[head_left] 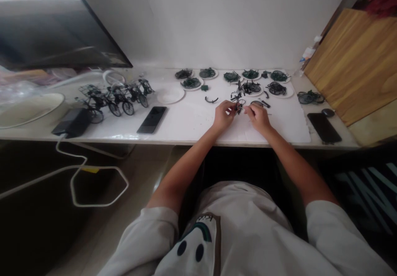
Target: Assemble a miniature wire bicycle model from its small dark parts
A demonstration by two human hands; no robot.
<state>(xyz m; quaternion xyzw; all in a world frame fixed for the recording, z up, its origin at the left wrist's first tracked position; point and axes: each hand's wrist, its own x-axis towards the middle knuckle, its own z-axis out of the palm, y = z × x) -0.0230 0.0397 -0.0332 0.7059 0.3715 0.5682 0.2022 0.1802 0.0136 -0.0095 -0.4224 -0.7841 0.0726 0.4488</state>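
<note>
Left hand [224, 114] holds a model bicycle [238, 100] (right hand [258, 116] close).

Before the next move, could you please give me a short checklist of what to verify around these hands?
1. Left hand has a grip on the small dark assembly: ok.
2. Right hand touches the assembly: cannot tell; its fingertips are close, but the detail is too small.
3. Surface near the right hand free of loose parts: not ok; a round dark part lies just beyond it.
4. Curved piece in plain view on the white sheet: ok.
5. Left phone well apart from both hands: ok.
6. Model bicycles at the left clear of both hands: ok.
</note>
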